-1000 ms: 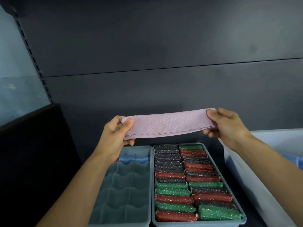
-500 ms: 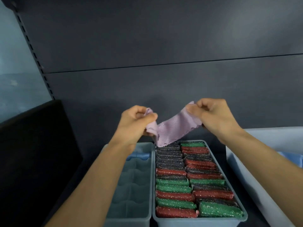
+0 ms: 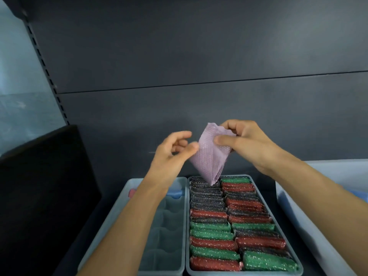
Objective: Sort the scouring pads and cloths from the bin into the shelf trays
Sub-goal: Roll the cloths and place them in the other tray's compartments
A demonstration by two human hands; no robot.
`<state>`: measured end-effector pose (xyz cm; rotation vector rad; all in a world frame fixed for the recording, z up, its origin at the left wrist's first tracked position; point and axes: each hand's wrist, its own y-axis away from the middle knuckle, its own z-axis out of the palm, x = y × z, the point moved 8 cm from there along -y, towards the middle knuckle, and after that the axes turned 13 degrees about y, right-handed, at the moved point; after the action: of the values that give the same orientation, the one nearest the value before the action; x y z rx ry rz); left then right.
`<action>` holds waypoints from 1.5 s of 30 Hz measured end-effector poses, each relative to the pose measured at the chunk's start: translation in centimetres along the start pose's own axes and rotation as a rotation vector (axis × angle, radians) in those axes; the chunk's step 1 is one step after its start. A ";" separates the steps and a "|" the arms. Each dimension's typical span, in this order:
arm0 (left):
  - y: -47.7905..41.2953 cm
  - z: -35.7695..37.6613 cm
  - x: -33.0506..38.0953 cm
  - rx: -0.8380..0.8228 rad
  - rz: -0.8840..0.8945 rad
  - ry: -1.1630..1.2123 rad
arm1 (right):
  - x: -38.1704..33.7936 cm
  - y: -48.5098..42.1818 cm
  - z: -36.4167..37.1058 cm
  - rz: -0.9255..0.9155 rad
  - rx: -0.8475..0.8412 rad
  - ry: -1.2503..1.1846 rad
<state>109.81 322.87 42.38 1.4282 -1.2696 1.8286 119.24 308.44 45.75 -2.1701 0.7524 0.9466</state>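
Observation:
A lilac textured cloth (image 3: 209, 160) hangs folded in half above the back of the trays. My right hand (image 3: 247, 144) pinches its gathered top corners between thumb and fingers. My left hand (image 3: 171, 152) hovers just left of it with fingers apart, the thumb tip brushing the cloth's left edge. Below, the right shelf tray (image 3: 239, 273) is packed with two rows of glittery red, green and black scouring pads (image 3: 211, 232). The left shelf tray (image 3: 184, 216) has divided compartments, with a pink cloth (image 3: 131, 193) and a blue cloth (image 3: 177, 193) at its back; my left forearm covers part of it.
A pale bin (image 3: 298, 208) stands at the right with something blue (image 3: 360, 196) inside. A black panel (image 3: 39, 176) rises at the left. The dark shelf back wall (image 3: 199, 56) stands close behind the trays.
The cloth was stretched flat between both hands; the hands came together and folded it. Now my left hand has let go and the cloth hangs from my right hand.

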 end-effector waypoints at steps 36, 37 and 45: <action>2.7 -1.5 -1.9 -0.006 -0.090 0.401 | 1.2 2.1 6.5 -0.024 -0.074 -0.516; 2.8 -1.6 -2.2 0.002 -0.147 0.442 | 1.0 2.1 6.5 -0.054 -0.056 -0.452; 3.6 -3.1 -4.4 -0.105 -0.341 0.201 | 0.6 1.8 7.5 -0.128 0.002 -0.206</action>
<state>106.87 324.72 36.90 1.2775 -0.9432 1.6048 115.27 312.70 40.73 -2.0527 0.5097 1.0809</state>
